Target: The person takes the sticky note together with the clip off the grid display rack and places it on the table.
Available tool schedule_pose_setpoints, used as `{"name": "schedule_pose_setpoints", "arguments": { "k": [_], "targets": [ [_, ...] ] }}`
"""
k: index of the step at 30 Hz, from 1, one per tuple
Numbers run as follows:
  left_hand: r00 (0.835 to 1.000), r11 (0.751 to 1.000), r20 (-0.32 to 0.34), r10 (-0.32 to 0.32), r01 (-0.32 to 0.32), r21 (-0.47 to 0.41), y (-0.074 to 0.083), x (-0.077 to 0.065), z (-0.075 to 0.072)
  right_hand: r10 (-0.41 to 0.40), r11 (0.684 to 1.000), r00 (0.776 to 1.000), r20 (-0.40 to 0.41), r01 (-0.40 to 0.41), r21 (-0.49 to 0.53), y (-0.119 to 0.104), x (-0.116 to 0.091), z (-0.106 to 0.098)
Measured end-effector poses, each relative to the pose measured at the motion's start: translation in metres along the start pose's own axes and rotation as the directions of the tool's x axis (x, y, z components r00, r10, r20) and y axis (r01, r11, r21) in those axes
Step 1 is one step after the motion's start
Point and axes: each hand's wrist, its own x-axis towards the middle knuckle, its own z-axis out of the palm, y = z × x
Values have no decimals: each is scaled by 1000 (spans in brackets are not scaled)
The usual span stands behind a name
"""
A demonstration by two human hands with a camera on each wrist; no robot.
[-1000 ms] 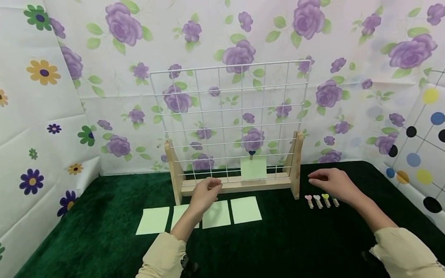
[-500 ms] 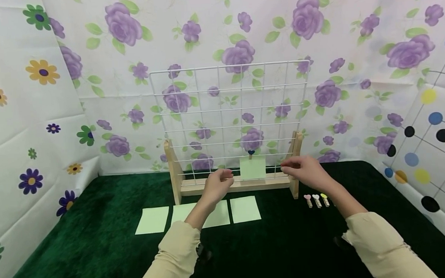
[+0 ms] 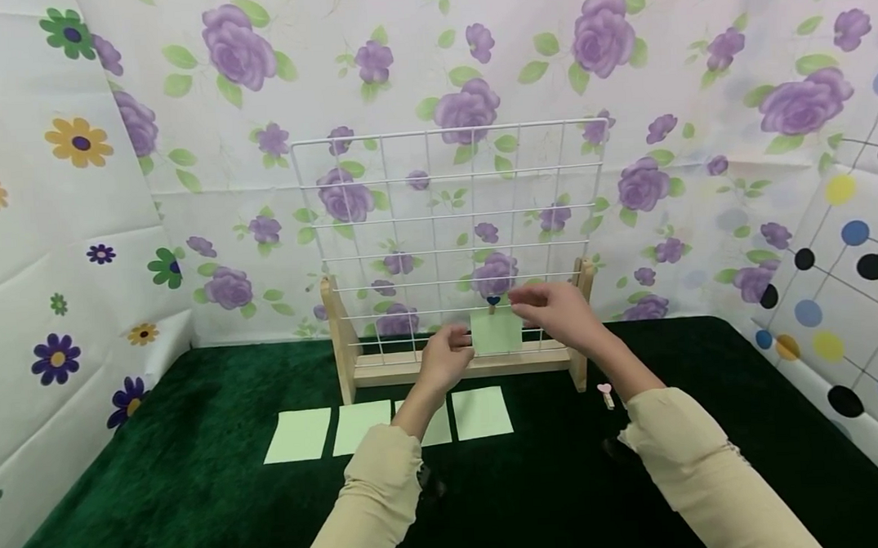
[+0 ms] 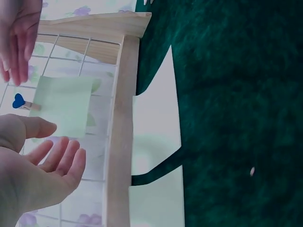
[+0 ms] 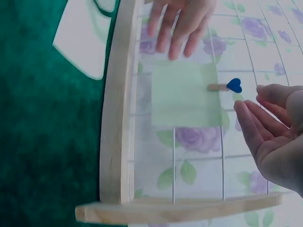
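Observation:
A pale green paper note (image 3: 496,332) hangs low on a white wire grid (image 3: 447,132) in a wooden stand (image 3: 392,374). One small wooden clothespin with a blue heart (image 5: 234,85) clips its top edge. My left hand (image 3: 446,358) is at the note's left edge, fingers loosely bent and nothing held. Close by the clothespin, on its right, is my right hand (image 3: 558,314). In the right wrist view, a gap shows between its thumb and fingers, with nothing in it.
Several pale green notes (image 3: 296,435) lie in a row on the dark green cloth (image 3: 221,496) before the stand, one partly behind the left wrist. A clothespin with a pink heart (image 3: 605,395) lies right of the stand, beside the right forearm. Flowered sheets (image 3: 244,192) hang behind.
My right hand has moved left and up from above the loose clothespins to the clipped one. My left hand has shifted right and slightly up, toward the hanging note.

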Motion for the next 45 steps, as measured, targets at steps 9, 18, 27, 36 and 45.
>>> {"name": "schedule_pose_setpoints", "arguments": {
  "k": [9,18,27,36,45],
  "targets": [
    [997,1000,-67,-24,23,-4,-10,8,8,37,999,999,11,-37,29,-12,18,11],
    [997,998,-79,-17,12,-61,-9,13,22,55,997,998,40,-53,-54,-16,30,25],
    [995,988,-95,-30,15,-153,-2,11,24,57,992,998,12,-56,-113,-14,34,27],
    [992,981,-114,-58,35,-190,-1,11,25,63,991,998,-13,-64,-119,-11,38,32],
    [985,979,-159,-67,34,-203,1,12,25,26,986,999,-29,-30,-162,-6,40,30]
  ]
}}
